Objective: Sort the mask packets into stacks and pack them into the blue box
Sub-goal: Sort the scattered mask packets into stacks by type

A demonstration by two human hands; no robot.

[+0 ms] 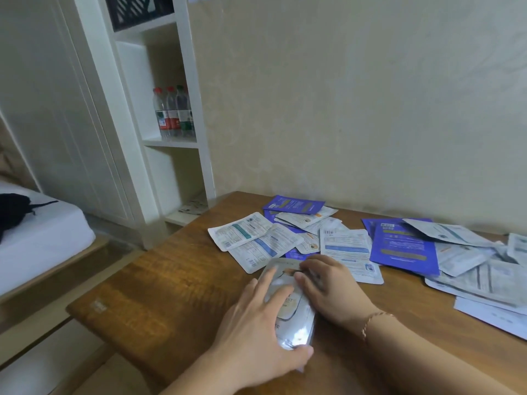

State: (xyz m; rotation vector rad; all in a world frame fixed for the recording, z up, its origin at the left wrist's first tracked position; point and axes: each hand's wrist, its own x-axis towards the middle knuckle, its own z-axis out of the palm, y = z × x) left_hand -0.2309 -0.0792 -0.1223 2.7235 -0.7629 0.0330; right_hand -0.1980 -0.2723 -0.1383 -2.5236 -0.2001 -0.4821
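Both hands are down on a small silver stack of packets (288, 306) at the near middle of the wooden table (159, 283). The left hand (256, 334) lies over it with fingers spread and fairly straight, thumb tucked along the near edge – pressing and steadying it, not clasping. The right hand (330, 289) sits against the stack's right side with its fingers curled onto the far end; whether it actually pinches the packets I cannot tell from here.

This looks like the sorting step: squaring up one pile of like packets. Most of the job remains. Beyond the hands, a loose scatter of white packets (251, 240) and purple packets (405, 246) lies overlapped, running off to the right edge of the table, several face down. The blue box is nowhere in view.

Next, I'd guess, comes picking a matching silver packet out of the heap – which calls for lifting it from under its neighbours without dragging them, while one hand keeps the slippery foil stack from sliding apart.

Three bottles (174, 112) stand on a white shelf (171, 142) at the far left.
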